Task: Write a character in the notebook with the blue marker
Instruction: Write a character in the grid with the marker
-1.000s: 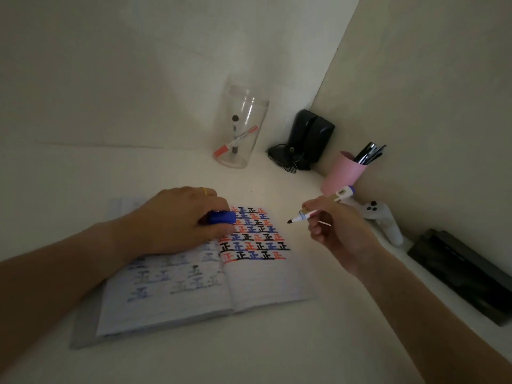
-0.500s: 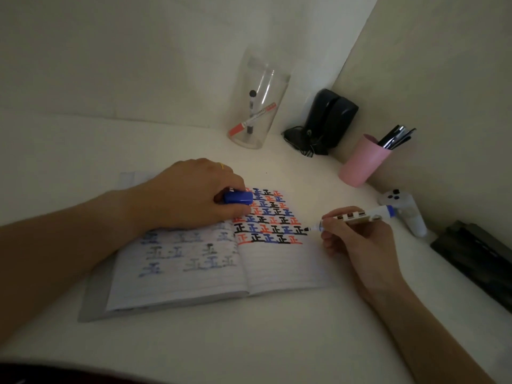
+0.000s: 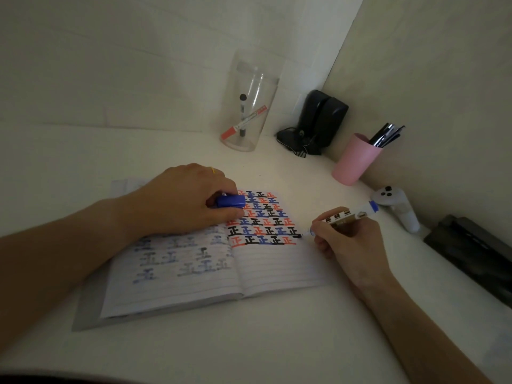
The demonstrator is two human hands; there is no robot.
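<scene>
Right hand (image 3: 350, 242) closed around marker (image 3: 343, 218), tip at right edge of notebook (image 3: 271, 270), frame centre; left hand (image 3: 182, 200) pins left page, fingers pinching blue cap (image 3: 230, 201)

A single head-worn wide-angle camera looks forward and steeply down at the open notebook (image 3: 210, 270), which lies near the middle of the frame at close range. Beyond the notebook the view reaches the wall corner; both forearms enter from the lower edge on either side of it.
</scene>
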